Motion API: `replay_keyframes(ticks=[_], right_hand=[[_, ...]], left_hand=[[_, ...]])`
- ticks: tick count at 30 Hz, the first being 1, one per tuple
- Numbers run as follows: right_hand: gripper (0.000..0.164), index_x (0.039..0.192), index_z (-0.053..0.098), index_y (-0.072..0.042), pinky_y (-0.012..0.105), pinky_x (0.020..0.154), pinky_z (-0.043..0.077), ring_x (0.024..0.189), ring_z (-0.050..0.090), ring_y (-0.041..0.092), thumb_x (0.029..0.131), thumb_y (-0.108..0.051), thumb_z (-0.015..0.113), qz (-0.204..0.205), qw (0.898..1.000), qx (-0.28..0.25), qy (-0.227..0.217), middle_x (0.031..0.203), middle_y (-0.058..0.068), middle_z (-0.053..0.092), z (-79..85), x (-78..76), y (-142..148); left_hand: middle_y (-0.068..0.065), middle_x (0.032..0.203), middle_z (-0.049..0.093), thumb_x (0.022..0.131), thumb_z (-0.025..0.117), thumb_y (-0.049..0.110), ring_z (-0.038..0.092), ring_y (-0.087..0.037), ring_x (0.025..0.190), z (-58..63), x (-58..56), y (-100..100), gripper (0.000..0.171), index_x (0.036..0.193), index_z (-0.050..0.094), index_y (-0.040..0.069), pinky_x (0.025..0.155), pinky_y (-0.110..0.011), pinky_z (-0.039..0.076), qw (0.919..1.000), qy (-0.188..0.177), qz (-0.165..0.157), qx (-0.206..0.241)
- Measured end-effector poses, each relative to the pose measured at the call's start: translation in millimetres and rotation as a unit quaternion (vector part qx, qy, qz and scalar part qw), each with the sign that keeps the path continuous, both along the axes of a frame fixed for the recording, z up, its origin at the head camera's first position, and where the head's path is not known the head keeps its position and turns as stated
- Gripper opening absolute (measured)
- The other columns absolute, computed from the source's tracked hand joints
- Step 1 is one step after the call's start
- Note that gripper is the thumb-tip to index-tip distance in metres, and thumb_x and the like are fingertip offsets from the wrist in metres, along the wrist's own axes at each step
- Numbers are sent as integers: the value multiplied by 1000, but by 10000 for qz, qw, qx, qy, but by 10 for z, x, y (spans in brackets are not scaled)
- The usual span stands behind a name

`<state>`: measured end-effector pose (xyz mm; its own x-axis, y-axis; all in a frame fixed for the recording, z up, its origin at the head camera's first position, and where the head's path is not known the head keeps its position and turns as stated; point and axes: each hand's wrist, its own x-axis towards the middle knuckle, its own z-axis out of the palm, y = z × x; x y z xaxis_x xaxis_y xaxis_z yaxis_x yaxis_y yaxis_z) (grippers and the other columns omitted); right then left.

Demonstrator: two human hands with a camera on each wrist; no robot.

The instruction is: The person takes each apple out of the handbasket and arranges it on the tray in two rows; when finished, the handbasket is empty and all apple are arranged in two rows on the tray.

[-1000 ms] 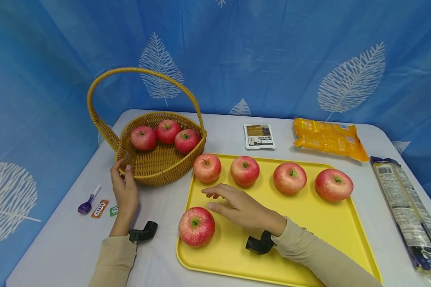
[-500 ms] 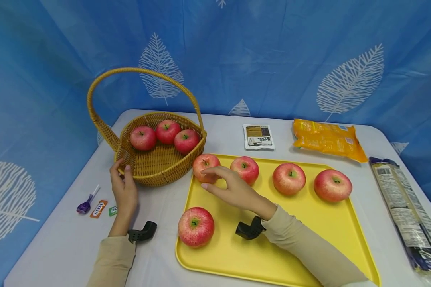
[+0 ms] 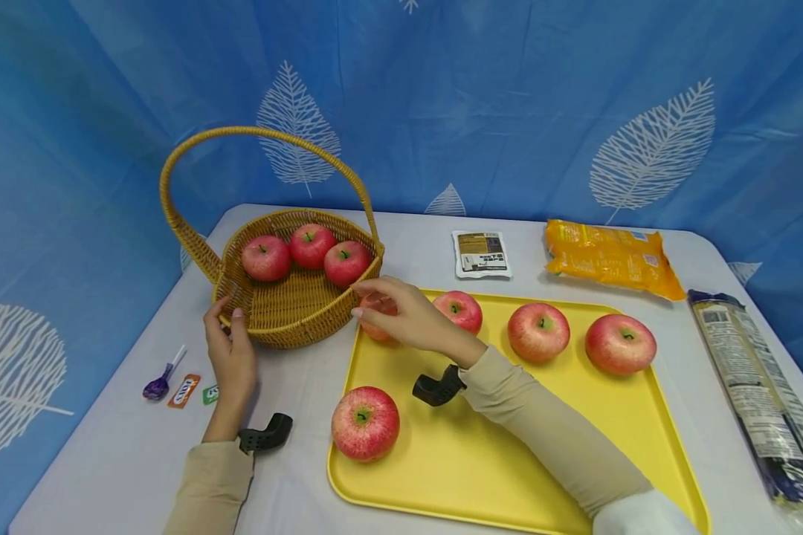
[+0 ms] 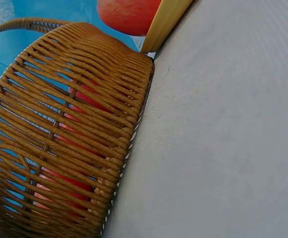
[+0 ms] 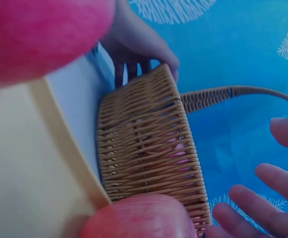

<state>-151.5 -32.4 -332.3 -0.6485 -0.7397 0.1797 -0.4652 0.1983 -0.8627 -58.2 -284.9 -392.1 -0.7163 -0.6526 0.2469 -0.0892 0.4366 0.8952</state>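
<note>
My left hand (image 3: pixel 233 365) holds the near left rim of a wicker basket (image 3: pixel 288 306); in the right wrist view that hand (image 5: pixel 139 42) sits at the basket's edge. Three red apples (image 3: pixel 266 258) lie inside, along the back. My right hand (image 3: pixel 415 318), fingers parted, is over an apple (image 3: pixel 373 331) at the back left corner of a yellow tray (image 3: pixel 508 475), partly covering it from the head view. The right wrist view has these spread fingers (image 5: pixel 253 203) above that apple (image 5: pixel 141 220), beside the basket wall. Nothing is held in this hand.
Three more apples (image 3: pixel 538 332) line the tray's back edge, and one (image 3: pixel 365 423) lies at its front left. Behind the tray are a small white-and-brown packet (image 3: pixel 482 254) and an orange bag (image 3: pixel 612 258). Long packages (image 3: pixel 756 394) lie right; a lollipop (image 3: pixel 163 379) and small wrapped sweets (image 3: pixel 184 391) lie left.
My right hand has moved from the tray's middle left, back and leftward, to over the back left corner apple. The left hand has stayed at the basket.
</note>
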Motion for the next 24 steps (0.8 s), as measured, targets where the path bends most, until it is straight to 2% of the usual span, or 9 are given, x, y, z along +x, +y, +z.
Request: replay_keyframes(ticks=[7, 12, 18, 24], right_hand=[[48, 130, 47, -8, 37, 96, 41, 114, 48, 24, 88, -28, 58, -249, 9988, 241, 336, 127, 9, 49, 57, -154, -223], [52, 133, 43, -11, 36, 93, 43, 111, 49, 22, 88, -32, 56, -445, 9981, 401, 125, 132, 7, 46, 43, -292, -340], [50, 133, 44, -13, 35, 96, 41, 117, 47, 19, 88, -34, 55, -749, 9963, 313, -270, 133, 5, 47, 69, -429, -457], [53, 135, 41, -10, 37, 101, 37, 125, 42, 22, 88, -30, 55, -691, 9966, 134, -431, 137, 6, 44, 68, -524, -587]], left_hand=[[-7, 142, 32, 97, 32, 34, 33, -18, 125, 6, 1, 4, 44, 135, 32, 11, 102, -41, 27, 10000, 38, -14, 44], [-8, 143, 31, 97, 32, 33, 30, -20, 130, 1, 4, 6, 44, 134, 32, 10, 106, -43, 25, 10000, 38, -62, 53], [-8, 142, 32, 97, 32, 33, 32, -19, 127, 7, 1, 11, 44, 135, 32, 10, 104, -42, 26, 10000, 19, -33, 36], [-7, 141, 34, 98, 31, 33, 34, -17, 122, 22, -5, 22, 43, 135, 32, 11, 99, -38, 27, 10000, 4, 40, 26]])
